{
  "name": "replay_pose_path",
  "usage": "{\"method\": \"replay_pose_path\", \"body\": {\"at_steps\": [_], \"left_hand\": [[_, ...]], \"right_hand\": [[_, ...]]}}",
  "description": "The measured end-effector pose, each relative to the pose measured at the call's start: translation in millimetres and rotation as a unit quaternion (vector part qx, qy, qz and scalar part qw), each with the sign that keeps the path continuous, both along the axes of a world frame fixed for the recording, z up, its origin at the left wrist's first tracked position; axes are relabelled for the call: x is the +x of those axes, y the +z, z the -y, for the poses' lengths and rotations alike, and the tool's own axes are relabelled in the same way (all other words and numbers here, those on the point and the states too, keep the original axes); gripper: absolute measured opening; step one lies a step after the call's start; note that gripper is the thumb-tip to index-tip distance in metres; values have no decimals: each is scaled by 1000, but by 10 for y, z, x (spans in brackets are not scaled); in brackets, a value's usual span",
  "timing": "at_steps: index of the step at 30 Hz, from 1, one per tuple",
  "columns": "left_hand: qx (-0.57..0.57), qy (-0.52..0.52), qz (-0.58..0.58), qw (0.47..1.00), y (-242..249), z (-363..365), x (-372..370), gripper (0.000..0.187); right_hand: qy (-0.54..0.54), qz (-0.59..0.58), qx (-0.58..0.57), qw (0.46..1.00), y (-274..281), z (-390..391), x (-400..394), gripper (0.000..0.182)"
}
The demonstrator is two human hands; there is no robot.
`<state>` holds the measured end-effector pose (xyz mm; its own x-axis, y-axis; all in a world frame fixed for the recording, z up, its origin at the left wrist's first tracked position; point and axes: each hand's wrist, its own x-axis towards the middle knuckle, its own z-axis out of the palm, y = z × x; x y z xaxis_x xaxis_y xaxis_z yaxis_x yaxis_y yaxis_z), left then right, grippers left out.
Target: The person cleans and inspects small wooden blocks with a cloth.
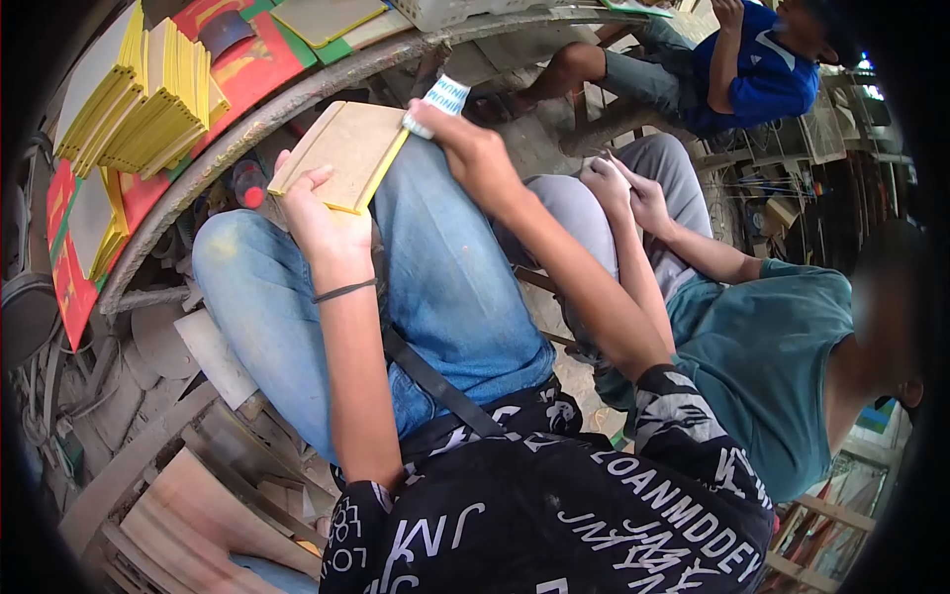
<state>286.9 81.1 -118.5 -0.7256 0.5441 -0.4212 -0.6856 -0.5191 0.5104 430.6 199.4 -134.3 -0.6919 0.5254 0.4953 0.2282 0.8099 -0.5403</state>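
Observation:
A thin tan wooden board (341, 148) with yellow edges and a groove near one end lies tilted over my knees. My left hand (332, 220) grips it from below at the near left end, thumb on its upper face. At the far right corner, my right hand (463, 147) pinches a folded white sheet with teal lettering (447, 95). The sheet is right at the board's yellow edge.
Stacks of similar yellow-edged boards (148, 94) stand on a red and green table (242, 74) with a curved rim at the left. A person in a teal shirt (762, 337) sits close on my right. Another in a blue shirt (762, 69) sits farther off.

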Motion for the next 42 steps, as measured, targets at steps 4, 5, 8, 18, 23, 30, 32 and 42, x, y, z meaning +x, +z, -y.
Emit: {"method": "replay_pose_path", "body": {"at_steps": [4, 5, 8, 18, 23, 30, 32, 42], "left_hand": [[15, 4, 21, 1000, 15, -3, -67, 69], [9, 14, 12, 1000, 15, -20, -63, 67], [-4, 3, 10, 1000, 20, 39, 17, 65], [-6, 7, 3, 1000, 24, 18, 6, 68], [-5, -5, -16, 1000, -29, 9, -6, 70], [-8, 14, -14, 1000, -60, -13, -47, 69], [6, 8, 9, 1000, 40, -2, -22, 68], [18, 2, 17, 1000, 18, 10, -33, 62]], "right_hand": [[-56, -21, -9, 998, 135, 52, 10, 35], [-25, -36, 50, 998, 187, 171, -9, 35], [-67, 88, -52, 992, 80, -14, 42, 39], [-68, 41, -76, 994, 37, -240, -52, 45], [0, 3, 46, 999, 63, 18, -79, 46], [23, 25, 123, 992, 25, 13, -26, 47], [-99, 121, 42, 987, -90, -499, 64, 38], [6, 52, 49, 997, 276, -37, -24, 28]]}}
